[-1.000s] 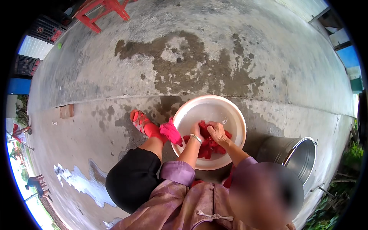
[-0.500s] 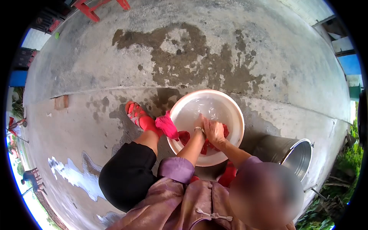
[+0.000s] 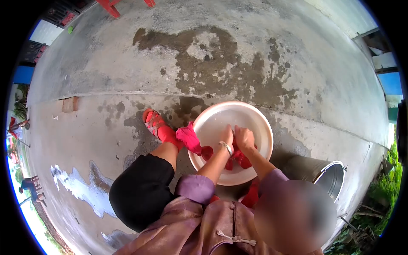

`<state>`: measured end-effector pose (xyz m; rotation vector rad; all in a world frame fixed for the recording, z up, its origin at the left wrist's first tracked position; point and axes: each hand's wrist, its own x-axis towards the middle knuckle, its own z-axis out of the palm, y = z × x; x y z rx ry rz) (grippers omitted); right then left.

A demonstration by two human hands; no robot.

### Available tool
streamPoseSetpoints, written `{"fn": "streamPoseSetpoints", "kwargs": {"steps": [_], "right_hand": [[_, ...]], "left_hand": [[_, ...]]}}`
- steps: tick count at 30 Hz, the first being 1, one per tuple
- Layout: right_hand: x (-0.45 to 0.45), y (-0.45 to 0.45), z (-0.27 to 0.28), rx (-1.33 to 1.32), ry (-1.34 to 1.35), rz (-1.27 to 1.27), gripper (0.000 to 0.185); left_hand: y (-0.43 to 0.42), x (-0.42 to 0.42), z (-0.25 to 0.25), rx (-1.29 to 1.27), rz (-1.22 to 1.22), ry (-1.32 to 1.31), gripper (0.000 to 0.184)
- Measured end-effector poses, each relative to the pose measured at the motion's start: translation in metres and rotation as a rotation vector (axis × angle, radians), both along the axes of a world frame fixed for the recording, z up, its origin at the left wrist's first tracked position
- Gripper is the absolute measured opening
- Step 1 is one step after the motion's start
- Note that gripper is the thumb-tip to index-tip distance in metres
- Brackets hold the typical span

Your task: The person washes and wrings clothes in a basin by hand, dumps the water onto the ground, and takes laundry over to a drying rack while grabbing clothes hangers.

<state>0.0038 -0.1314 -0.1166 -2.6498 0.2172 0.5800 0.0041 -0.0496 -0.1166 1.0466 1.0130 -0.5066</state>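
Observation:
A white basin [image 3: 266, 123] with a pale pink-orange rim stands on the floor, water in it. Over the water, my left hand [image 3: 228, 137], a bracelet at its wrist, is closed beside my right hand [image 3: 244, 138], which is closed too. Wet red cloth [image 3: 240, 159] lies directly below and between them, and both hands seem to grip its upper part; the fingertips are mostly hidden. A bright pink cloth [image 3: 188, 138] hangs over the basin's left rim. More red cloth [image 3: 207, 153] sits inside, near that side.
A metal bucket [image 3: 314, 172] lies on its side at the right of the basin. My sandalled foot [image 3: 155, 122] is to the left. A brick [image 3: 70, 104] lies farther left on the wet concrete floor [image 3: 127, 76]. At far left a person [image 3: 30, 185] is visible, and a red stool [image 3: 111, 7] stands at the top.
My right hand, earlier laid across the left one, has drawn apart to its right side. Both hands are now side by side above the red cloth. The view has shifted slightly.

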Motion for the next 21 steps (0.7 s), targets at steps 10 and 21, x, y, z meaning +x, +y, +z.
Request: {"fn": "streamPoseSetpoints", "kwargs": {"steps": [10,21], "right_hand": [[0.002,-0.019,-0.021,0.203,-0.249,-0.147,0.029],[0.011,-0.027,-0.034,0.871,-0.108,-0.790,0.024]], "left_hand": [[0.024,-0.009,-0.050,-0.055,0.175,-0.235,0.022],[0.037,-0.015,-0.101,-0.437,0.357,-0.044,0.017]]}}
